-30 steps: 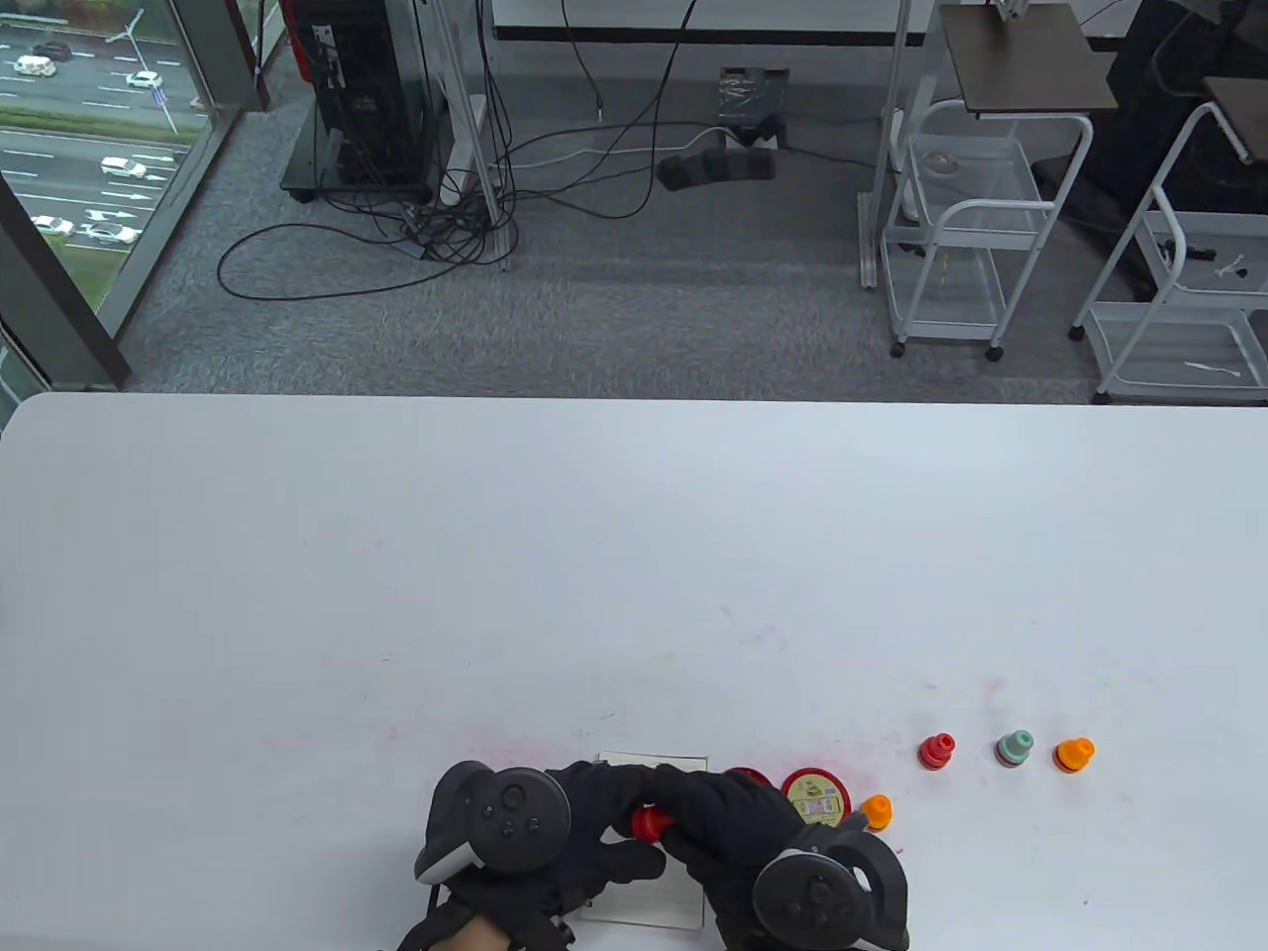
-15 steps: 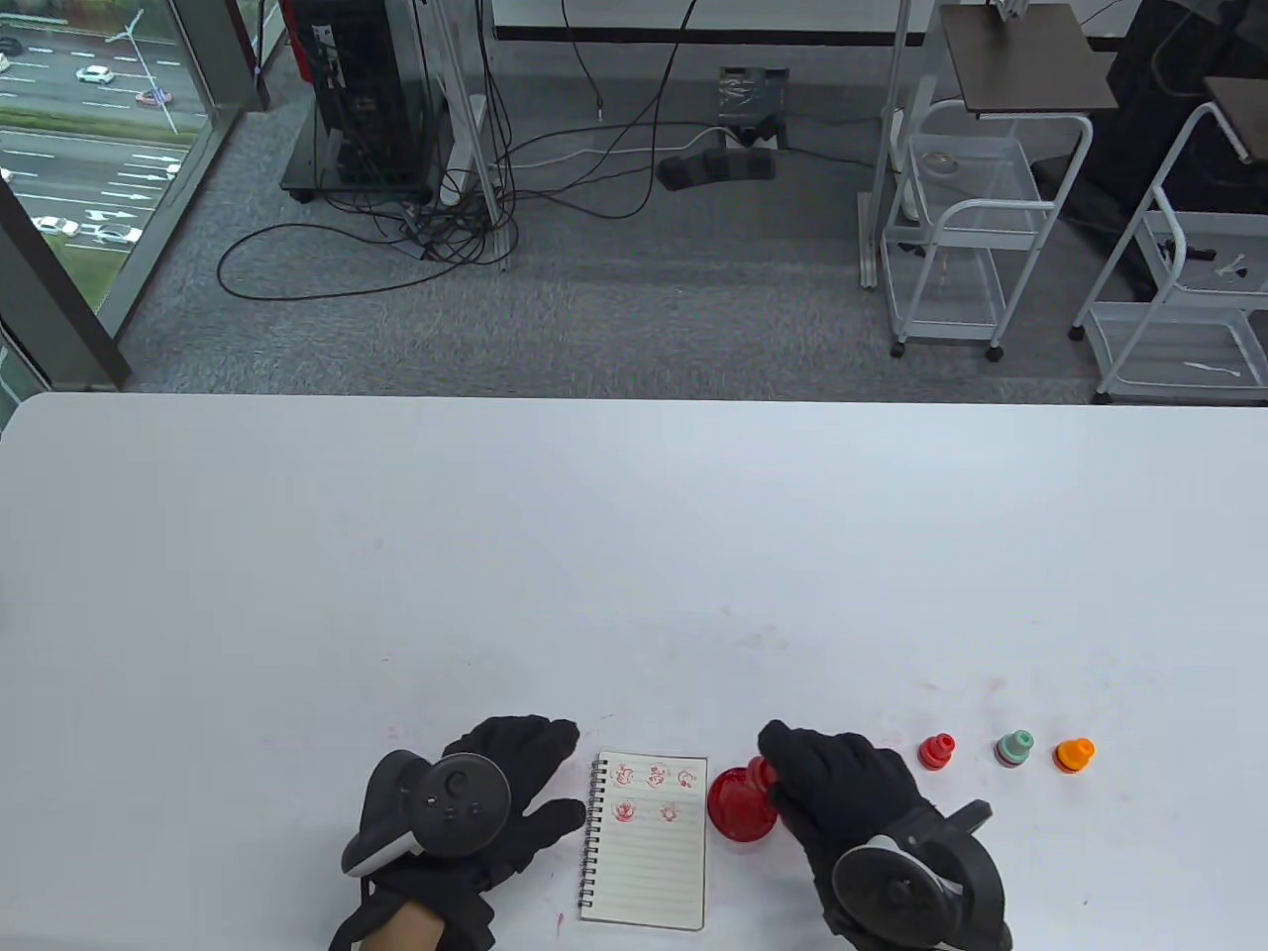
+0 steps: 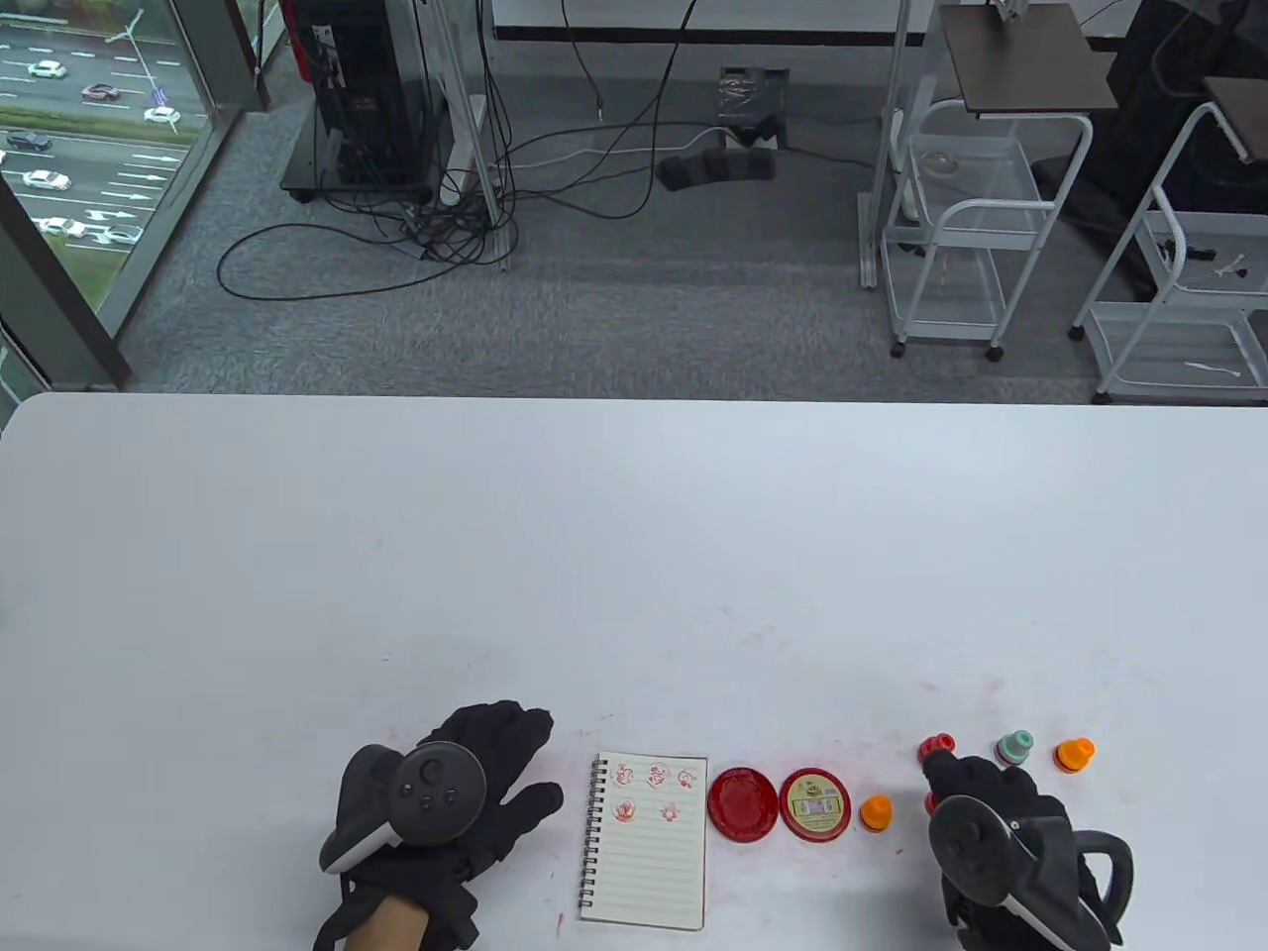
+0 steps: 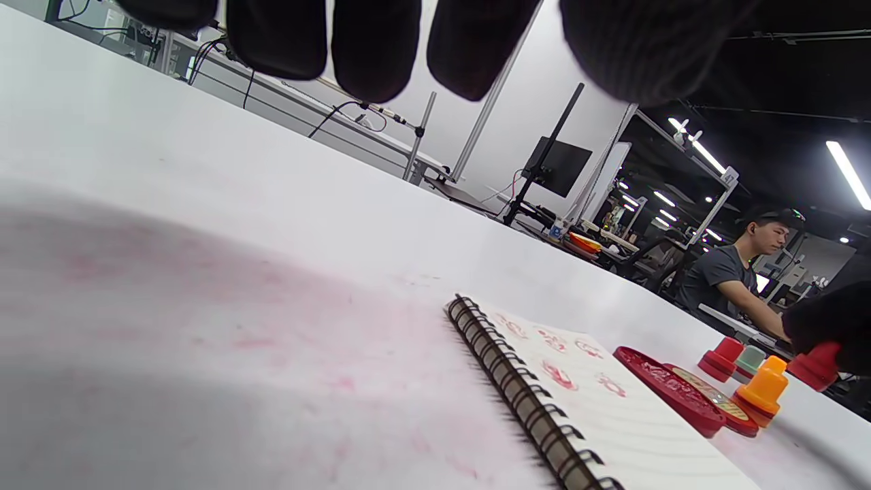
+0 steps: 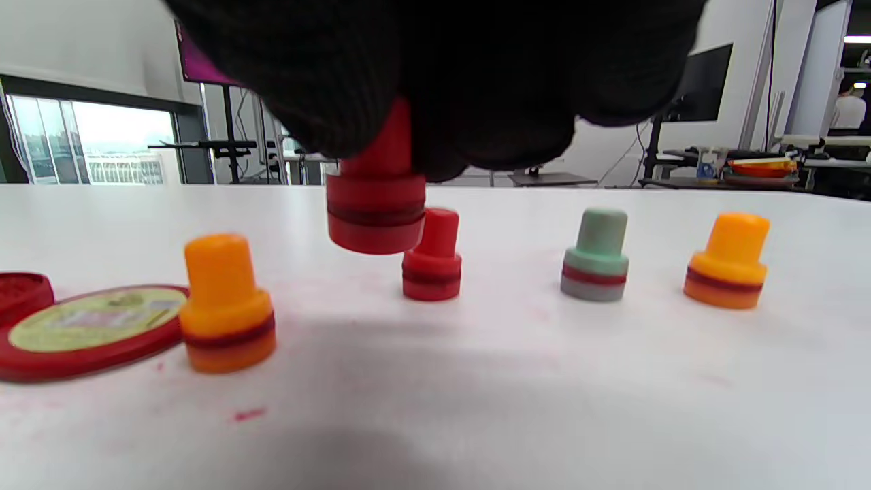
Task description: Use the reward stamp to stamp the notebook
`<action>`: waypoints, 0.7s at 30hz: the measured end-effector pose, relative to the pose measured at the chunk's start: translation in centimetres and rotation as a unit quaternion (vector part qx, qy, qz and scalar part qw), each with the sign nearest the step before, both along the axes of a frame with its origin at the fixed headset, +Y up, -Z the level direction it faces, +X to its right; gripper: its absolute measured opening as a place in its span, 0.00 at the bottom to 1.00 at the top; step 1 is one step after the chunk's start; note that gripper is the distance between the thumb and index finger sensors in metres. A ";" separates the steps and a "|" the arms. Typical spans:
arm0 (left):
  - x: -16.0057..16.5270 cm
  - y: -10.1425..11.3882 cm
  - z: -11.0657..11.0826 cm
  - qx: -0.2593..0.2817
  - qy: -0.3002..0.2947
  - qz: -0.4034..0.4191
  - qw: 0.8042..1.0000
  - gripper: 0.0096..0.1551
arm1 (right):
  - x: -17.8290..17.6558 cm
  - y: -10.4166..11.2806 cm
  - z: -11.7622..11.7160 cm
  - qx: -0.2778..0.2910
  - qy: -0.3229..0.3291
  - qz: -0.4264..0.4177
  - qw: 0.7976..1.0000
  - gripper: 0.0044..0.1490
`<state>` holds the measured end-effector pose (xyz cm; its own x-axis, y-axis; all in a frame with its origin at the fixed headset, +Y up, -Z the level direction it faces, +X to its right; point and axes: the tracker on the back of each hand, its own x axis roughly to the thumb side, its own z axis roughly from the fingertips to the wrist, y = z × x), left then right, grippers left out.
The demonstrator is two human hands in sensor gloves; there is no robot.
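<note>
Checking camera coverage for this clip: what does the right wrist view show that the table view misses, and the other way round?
Only the right wrist view shows the red stamp in the right hand's grip, lifted off the table. Only the table view shows the notebook with five red prints and the left hand flat beside it. Both show the lid, the green stamp and two orange stamps.
</note>
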<state>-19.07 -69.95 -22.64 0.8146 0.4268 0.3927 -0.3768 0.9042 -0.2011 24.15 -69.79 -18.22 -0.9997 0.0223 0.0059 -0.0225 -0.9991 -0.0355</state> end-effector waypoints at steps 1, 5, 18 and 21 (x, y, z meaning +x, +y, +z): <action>0.0 0.0 0.0 0.000 0.000 0.000 1.000 0.46 | 0.1 -0.4 -0.2 -0.009 -0.002 0.000 1.000 0.31; 0.1 -0.1 0.0 -0.003 -0.003 -0.001 1.000 0.46 | 0.2 -1.5 -0.4 -0.049 -0.007 0.004 0.999 0.32; 0.1 -0.4 -0.1 -0.013 -0.004 -0.007 1.000 0.46 | 0.2 -2.4 -0.8 -0.090 -0.031 0.020 0.995 0.34; 0.1 -0.4 -0.1 -0.015 -0.004 -0.009 1.000 0.46 | 0.4 -2.0 -0.7 -0.094 -0.039 0.014 0.995 0.37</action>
<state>-18.94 -70.40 -22.76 0.8191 0.4246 0.3857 -0.3594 0.9039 -0.2318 24.58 -71.77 -18.96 -0.9972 -0.0131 -0.0733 0.0018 -0.9884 0.1516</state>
